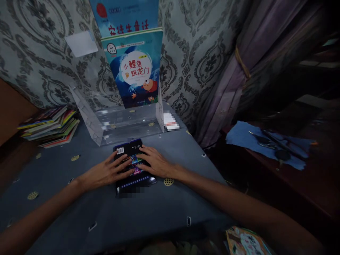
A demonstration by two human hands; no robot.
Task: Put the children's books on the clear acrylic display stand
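Observation:
A dark purple book [132, 146] lies flat on the grey-blue tablecloth [148, 209], just in front of a clear acrylic stand [124, 122]. My left hand [110, 171] rests on its left half, fingers spread flat. My right hand [155, 162] lies on its right half, fingers stretched out over the cover. Two blue children's books [136, 67] stand upright in the stand, one behind the other, leaning on the patterned wall.
A stack of colourful thin books [50, 125] lies at the table's back left. A small white-and-red item [170, 121] sits right of the stand. A curtain [239, 67] hangs at right, beside a dark side table with a blue cloth [244, 136]. Another book [245, 242] shows below the table's edge.

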